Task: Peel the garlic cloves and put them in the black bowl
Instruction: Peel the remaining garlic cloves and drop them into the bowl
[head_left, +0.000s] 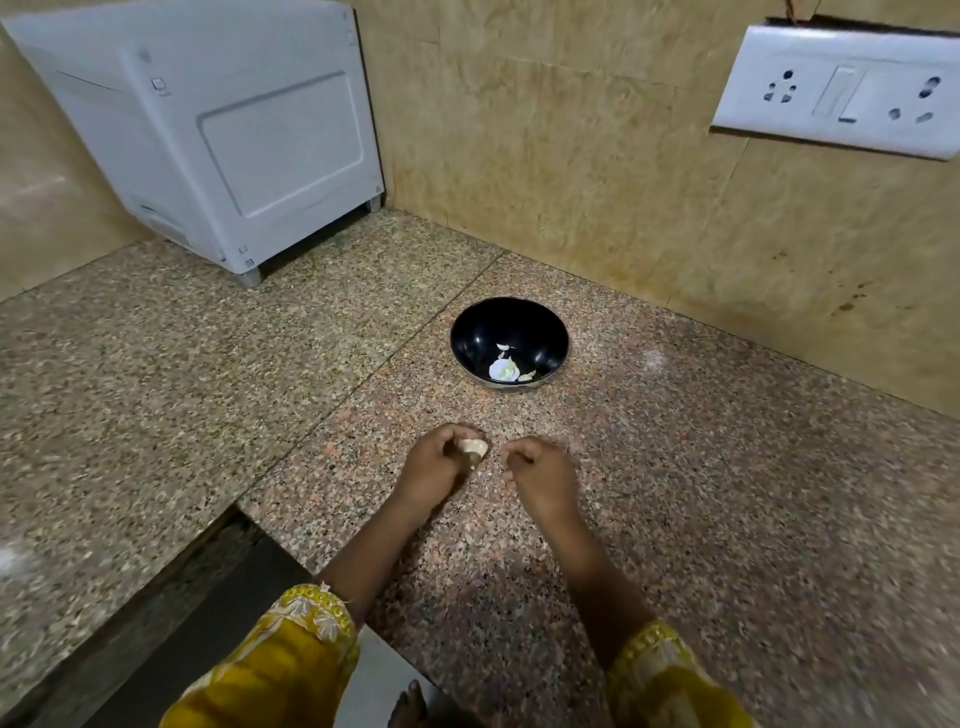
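So, counter (675, 467): speckled granite slab that carries everything; hard and flat, a sound base to press a clove against.
White appliance (218, 140): stands at the back left corner, well apart from the work.
Socket plate (841, 88): on the wall at upper right, no part in the task.
Black bowl (478, 322): upright on the counter, beyond both hands and near the back wall; looks rigid and smooth inside, so a dropped clove should slide to the bottom.
Left hand (436, 462): fingers curled round a garlic clove, gripping it just above the counter.
Right hand (540, 478): just beside the left, fingers curled inward; whether they pinch a scrap of skin is too blurred to tell.
Garlic clove (474, 447): in the left hand's fingertips, pale and partly showing. Likely light, firm under a thin papery skin, and slippery once bare. Best held by its thick middle while the other hand's nails pick the skin from the pointed tip.
Pale pieces (504, 370): lying on the bowl's floor, some white, some cream; cloves or peel, I cannot tell which.
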